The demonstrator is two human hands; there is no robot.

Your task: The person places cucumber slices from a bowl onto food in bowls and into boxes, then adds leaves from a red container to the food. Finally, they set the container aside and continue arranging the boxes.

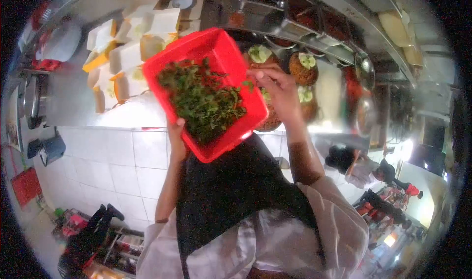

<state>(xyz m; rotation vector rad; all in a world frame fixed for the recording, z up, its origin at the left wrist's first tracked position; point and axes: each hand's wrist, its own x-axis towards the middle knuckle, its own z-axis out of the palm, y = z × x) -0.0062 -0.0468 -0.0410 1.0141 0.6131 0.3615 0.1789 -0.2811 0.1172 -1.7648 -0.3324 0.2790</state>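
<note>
A red plastic basket full of green leafy herbs is held tilted in front of my body. My left hand grips its lower left side. Over the basket's right rim, my right hand has its fingers pinched together, with a small green sprig at the fingertips. Behind and beside that hand are round pans of brown food, topped with pale green slices.
Open cardboard boxes with yellow sides stand at the back left of the metal counter. Metal containers line a shelf at the back. Other people are at the lower right and lower left.
</note>
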